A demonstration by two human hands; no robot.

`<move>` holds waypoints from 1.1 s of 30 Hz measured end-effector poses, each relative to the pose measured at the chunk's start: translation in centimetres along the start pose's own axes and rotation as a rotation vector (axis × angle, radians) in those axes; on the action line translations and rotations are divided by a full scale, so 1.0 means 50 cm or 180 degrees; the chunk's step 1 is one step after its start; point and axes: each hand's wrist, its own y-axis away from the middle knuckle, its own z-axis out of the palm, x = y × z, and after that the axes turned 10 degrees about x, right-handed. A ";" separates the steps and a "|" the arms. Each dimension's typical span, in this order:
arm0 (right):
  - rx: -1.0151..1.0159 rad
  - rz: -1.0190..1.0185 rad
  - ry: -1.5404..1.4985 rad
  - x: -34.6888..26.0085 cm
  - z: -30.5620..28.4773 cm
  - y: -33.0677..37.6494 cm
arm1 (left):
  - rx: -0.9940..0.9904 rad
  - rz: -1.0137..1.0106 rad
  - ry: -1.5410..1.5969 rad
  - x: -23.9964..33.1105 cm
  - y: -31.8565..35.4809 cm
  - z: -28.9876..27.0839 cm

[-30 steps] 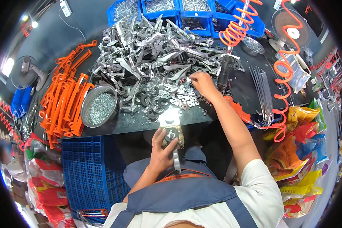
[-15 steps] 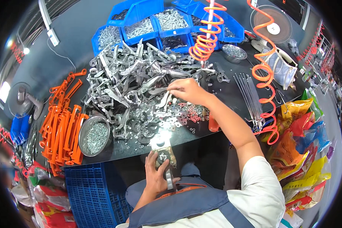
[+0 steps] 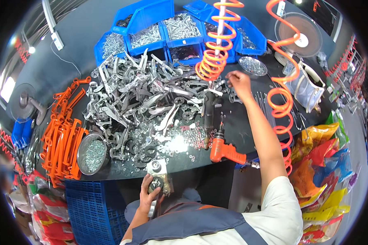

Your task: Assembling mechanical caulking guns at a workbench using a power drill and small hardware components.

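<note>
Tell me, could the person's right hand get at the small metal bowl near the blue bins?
Probably yes: the right hand is close to the small metal bowl, nothing visible stands between them, and the nearer orange coiled hose hangs off to the hand's left.

Orange-red drill (image 3: 227,152), orange hose (image 3: 210,67), blue bins (image 3: 153,17), silvery levers (image 3: 151,102), black disc (image 3: 155,184), white sleeve (image 3: 283,200), navy apron (image 3: 192,228)
</note>
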 end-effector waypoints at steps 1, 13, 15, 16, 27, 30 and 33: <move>-0.0137 -0.0135 0.0262 0.034 0.024 -0.019 | -0.0018 0.0041 -0.0048 -0.007 0.002 0.001; -0.1237 -0.2113 0.2361 0.245 0.332 -0.382 | -0.0372 0.0090 0.0361 -0.087 0.102 -0.024; -0.1571 -0.1762 0.2779 0.252 0.386 -0.418 | -0.0364 0.0045 0.0353 -0.124 0.119 0.034; -0.1862 -0.1374 0.3211 0.251 0.412 -0.430 | -0.0389 0.0027 0.0367 -0.141 0.121 0.054; -0.2452 -0.1304 0.3741 0.240 0.449 -0.447 | -0.0819 0.0005 0.0581 -0.254 0.545 -0.056; -0.2597 -0.1026 0.3603 0.271 0.449 -0.467 | -0.0781 -0.0013 0.0616 -0.275 0.562 -0.072; -0.2656 -0.0540 0.3611 0.269 0.453 -0.497 | -0.0772 0.0024 0.0656 -0.315 0.562 -0.088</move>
